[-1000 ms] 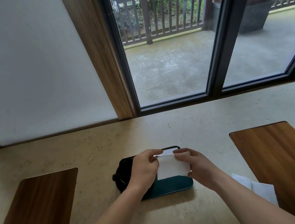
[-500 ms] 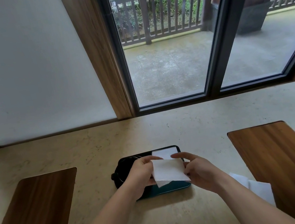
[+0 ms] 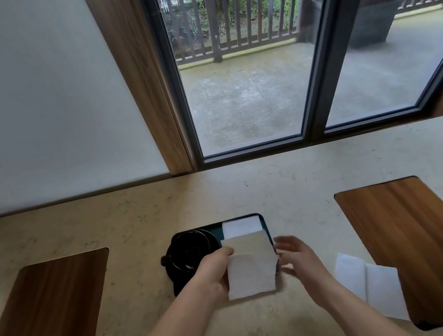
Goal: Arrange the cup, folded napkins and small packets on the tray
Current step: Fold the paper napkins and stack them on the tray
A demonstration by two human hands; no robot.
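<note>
A small dark tray [image 3: 216,229] lies on the stone counter in front of me. A black cup [image 3: 190,250] on a black saucer sits on its left half. At the tray's back right corner lies a white folded napkin [image 3: 241,226]. My left hand [image 3: 213,276] pinches the left edge of another white napkin [image 3: 250,265] and holds it just above the tray's right half. My right hand [image 3: 294,252] hovers beside the napkin's right edge, blurred, fingers spread and holding nothing. No small packets are visible.
More white napkins [image 3: 370,286] lie on the counter to the right, by a wooden inlay panel [image 3: 420,240]. A second wooden panel [image 3: 43,320] is at the left. A wall and glass doors [image 3: 240,76] rise behind the counter's far edge.
Both hands held the napkin over the tray earlier. My right hand has since let go and drawn off to the right, and the napkin has come lower and nearer to me in my left hand.
</note>
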